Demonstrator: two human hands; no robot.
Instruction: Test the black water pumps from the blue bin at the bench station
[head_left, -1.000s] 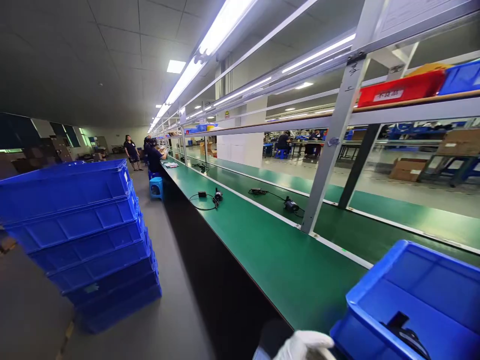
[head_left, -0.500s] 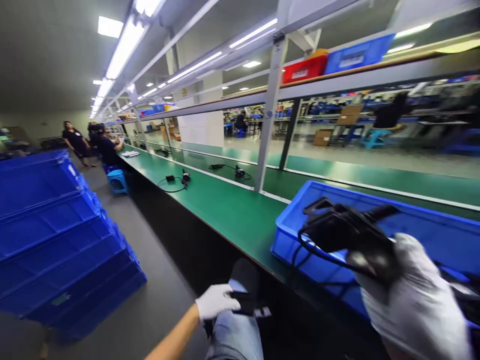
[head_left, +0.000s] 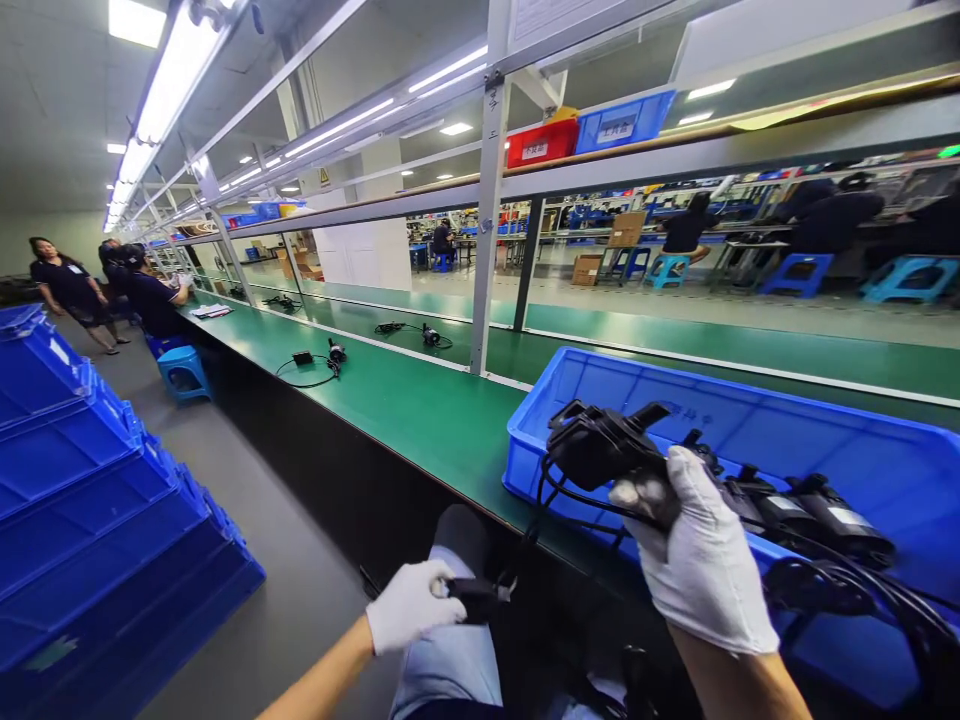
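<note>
White gloves cover both my hands. My right hand [head_left: 697, 550] is closed around a black corded device [head_left: 600, 445] with a bracket-like top, held in front of the near side of a blue bin [head_left: 525, 440]. A black cable [head_left: 541, 500] hangs from this device past the bench edge. Low over my knee, my left hand [head_left: 412, 605] grips a small black box-shaped part [head_left: 474, 598], perhaps an adapter. Inside the bin lie several black cylindrical devices [head_left: 844, 520] with bundled cables [head_left: 862, 590].
Corded devices [head_left: 336, 352] lie spaced along the green bench [head_left: 420, 400]. Stacked blue crates [head_left: 112, 520] stand on my left, a blue stool [head_left: 184, 372] beyond them. A metal post [head_left: 489, 220] carries a shelf with red [head_left: 541, 143] and blue boxes [head_left: 624, 122]. People [head_left: 150, 290] are farther down.
My view has turned to the right, so the scene sits further left. The black device in my right hand now appears further left and sharper. Both hands keep their hold.
</note>
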